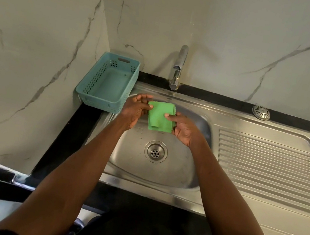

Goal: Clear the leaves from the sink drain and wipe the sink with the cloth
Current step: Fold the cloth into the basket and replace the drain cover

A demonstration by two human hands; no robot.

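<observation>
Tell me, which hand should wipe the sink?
Probably the right hand: it holds more of the green cloth, above the sink. The left hand only pinches its edge.

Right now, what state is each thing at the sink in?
Green cloth: folded, held above the basin.
Left hand: pinches the cloth's left edge.
Right hand: grips its right edge.
Sink drain: uncovered, no leaves visible.
Drain strainer: out, on the counter.
Tap: no water running.
Teal basket: empty.
</observation>
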